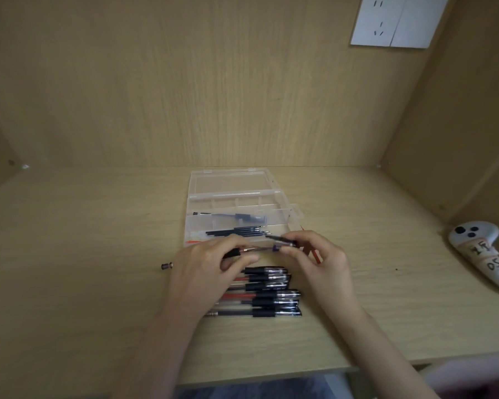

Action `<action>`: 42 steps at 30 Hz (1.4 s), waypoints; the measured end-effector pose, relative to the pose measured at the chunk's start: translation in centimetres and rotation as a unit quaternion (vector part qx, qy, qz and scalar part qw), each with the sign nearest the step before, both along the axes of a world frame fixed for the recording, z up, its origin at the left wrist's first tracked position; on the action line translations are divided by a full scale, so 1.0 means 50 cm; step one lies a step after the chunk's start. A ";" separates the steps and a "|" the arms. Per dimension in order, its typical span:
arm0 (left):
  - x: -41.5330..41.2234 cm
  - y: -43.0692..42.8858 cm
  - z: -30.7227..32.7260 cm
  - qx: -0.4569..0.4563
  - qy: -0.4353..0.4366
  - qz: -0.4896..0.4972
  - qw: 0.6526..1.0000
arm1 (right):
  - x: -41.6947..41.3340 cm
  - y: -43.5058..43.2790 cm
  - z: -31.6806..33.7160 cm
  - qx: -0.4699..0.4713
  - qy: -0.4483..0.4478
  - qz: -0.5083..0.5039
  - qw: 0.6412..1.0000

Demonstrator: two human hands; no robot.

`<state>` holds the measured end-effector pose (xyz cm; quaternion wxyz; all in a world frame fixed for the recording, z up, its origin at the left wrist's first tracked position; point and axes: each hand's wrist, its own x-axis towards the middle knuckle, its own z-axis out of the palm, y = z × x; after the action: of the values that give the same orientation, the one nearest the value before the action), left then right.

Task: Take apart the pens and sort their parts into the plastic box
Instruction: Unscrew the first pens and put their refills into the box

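Pale wood-grain desk (pixel 98 254) fills the alcove, with a back wall and side walls closing it in and a socket plate (pixel 398 21) high on the right. Centred near the back sits the clear plastic box (pixel 283 214), lid folded away from the person; its long compartments run left to right and already hold dark refills (pixel 236 232), dark caps or barrels (pixel 242 217) in the row behind, and something red (pixel 193 241) at the front left. A white controller (pixel 478 251) lies well apart at the right edge.

Just in front of the box, both hands hold one pen (pixel 261 249) above the desk, its long axis left to right. The left hand (pixel 205 269) pinches the tip end, the right hand (pixel 320 260) pinches the cap end, and a second dark piece (pixel 280 240) sticks out by the right fingers; what it is I cannot tell. A pull apart along that axis looks like the step in hand. The box lies directly beyond the hands, about equally near to both.

Under the wrists, a pile of whole pens (pixel 268 295) lies parallel. A small brown part (pixel 166 265) rests loose to the left, and a red refill (pixel 314 254) lies by the right hand. Open room lies to either side.
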<state>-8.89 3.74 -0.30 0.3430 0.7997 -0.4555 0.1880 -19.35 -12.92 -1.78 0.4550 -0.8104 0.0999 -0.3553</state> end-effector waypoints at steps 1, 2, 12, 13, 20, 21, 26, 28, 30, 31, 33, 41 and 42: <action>-0.002 -0.001 0.000 0.003 0.006 0.002 1.000 | 0.003 -0.006 -0.005 0.000 0.018 -0.020 1.000; -0.004 -0.004 0.000 0.004 0.011 0.004 1.000 | 0.004 -0.011 -0.009 -0.026 0.038 -0.039 0.998; -0.008 -0.008 -0.006 0.040 0.047 -0.024 0.998 | 0.001 -0.016 -0.019 -0.148 0.110 -0.010 0.983; -0.007 -0.008 -0.007 0.045 0.042 -0.022 0.998 | 0.002 -0.018 -0.022 -0.132 0.118 -0.012 0.984; -0.003 -0.008 -0.012 0.049 0.031 -0.049 0.997 | 0.000 -0.015 -0.017 -0.109 0.079 0.009 0.991; -0.003 -0.009 -0.012 0.047 0.026 -0.055 0.997 | 0.000 -0.014 -0.015 -0.088 0.069 0.024 0.993; -0.006 -0.014 -0.013 0.032 -0.002 -0.087 0.996 | 0.010 0.000 -0.016 -0.084 0.056 0.082 0.991; -0.005 -0.014 -0.014 0.030 -0.007 -0.095 0.995 | 0.012 0.002 -0.017 -0.084 0.047 0.086 0.992; -0.004 -0.014 -0.015 0.027 -0.004 -0.099 0.995 | 0.013 0.002 -0.017 -0.083 0.038 0.084 0.992; -0.003 -0.014 -0.016 0.022 0.001 -0.101 0.995 | 0.012 0.002 -0.018 -0.081 0.035 0.083 0.993; -0.003 -0.014 -0.018 0.009 0.019 -0.108 0.994 | 0.010 0.001 -0.019 -0.072 0.033 0.078 0.994; -0.005 -0.013 -0.013 0.021 0.044 -0.093 0.994 | 0.005 0.000 -0.015 -0.030 0.029 0.068 0.997; -0.005 -0.013 -0.013 0.014 0.043 -0.088 0.995 | 0.004 -0.001 -0.014 -0.030 0.030 0.066 0.997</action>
<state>-9.15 3.09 -0.92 0.3660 0.7690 -0.5111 0.1159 -19.13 -12.95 -2.49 0.4501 -0.8386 0.0489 -0.3030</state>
